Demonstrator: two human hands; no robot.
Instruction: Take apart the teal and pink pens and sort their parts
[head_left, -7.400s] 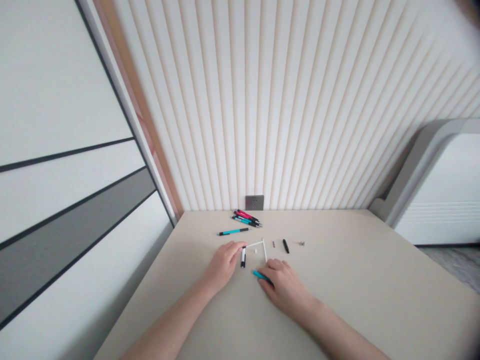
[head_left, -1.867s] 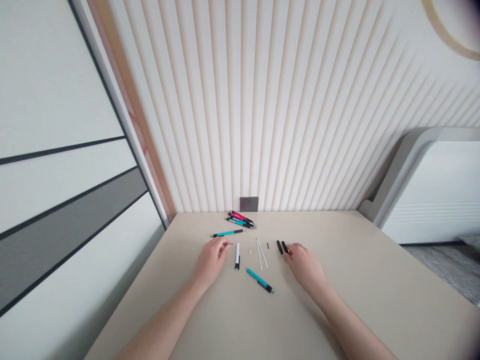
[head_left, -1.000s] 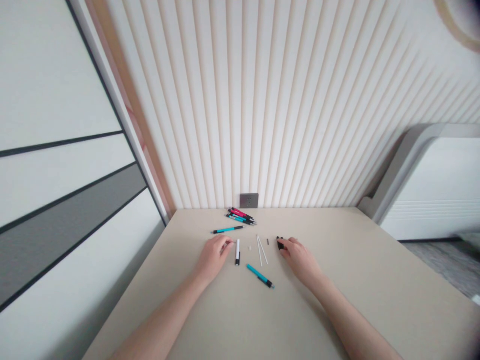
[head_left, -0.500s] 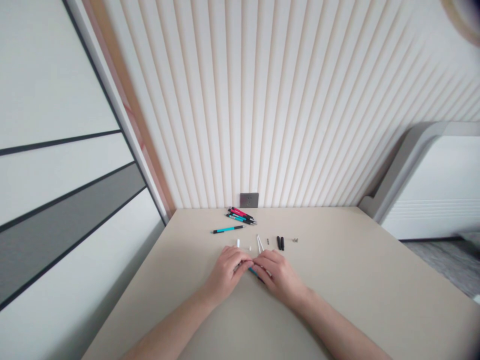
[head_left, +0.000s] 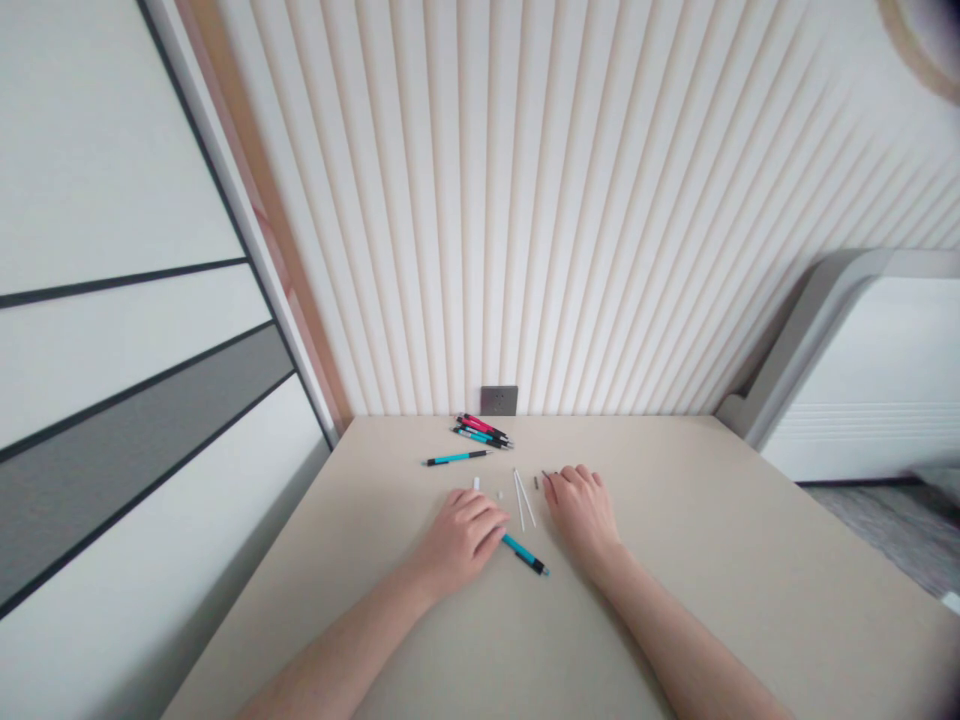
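My left hand (head_left: 463, 540) is closed on a blue pen barrel (head_left: 521, 550), which slants down to the right and ends in a black clip and push button. Its upper end is hidden under my fingers. My right hand (head_left: 581, 508) lies to the right with curled fingers, over the spot of two black pen grips. A dark tip (head_left: 546, 474) shows at its fingertips; the rest is covered. Between the hands lie two thin white refills (head_left: 523, 500), a small metal spring-like piece (head_left: 536, 482) and a tiny white piece (head_left: 500, 495). A white cylinder (head_left: 475, 484) lies behind my left hand.
A blue and black pen (head_left: 456, 458) lies farther back. Beyond it is a small pile of red and blue pens (head_left: 481, 431) near the wall. A dark socket (head_left: 499, 401) sits just above the back edge of the beige table (head_left: 660, 460).
My right hand has let go of the blue pen barrel and moved right and away, onto the black grips. The left hand keeps the barrel, and the refills are now fully visible.
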